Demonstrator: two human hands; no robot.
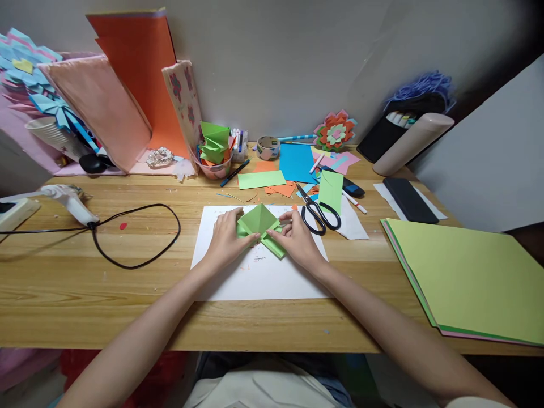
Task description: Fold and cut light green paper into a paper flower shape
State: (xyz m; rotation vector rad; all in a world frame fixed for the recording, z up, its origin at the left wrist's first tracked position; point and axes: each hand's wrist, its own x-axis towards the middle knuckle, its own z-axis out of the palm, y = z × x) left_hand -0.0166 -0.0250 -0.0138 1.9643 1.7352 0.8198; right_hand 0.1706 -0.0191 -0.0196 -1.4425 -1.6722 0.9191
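Note:
A folded green paper (260,220) lies over the white sheet (263,283) in the middle of the desk. Its top layer is a diamond shape with a crease down the centre, and more green folds show below it on the right. My left hand (229,235) holds its left side, the thumb pressing on the lower edge. On the other side, my right hand (297,238) grips the right part, with thumb and fingers around the edge. Black-handled scissors (317,214) lie open just beyond my right hand.
Paper scraps, a blue sheet (296,162), markers and a tape roll (268,148) lie at the back. A black cable (140,265) loops at left. Large coloured sheets (471,277) and a dark phone-like object (410,200) are at right.

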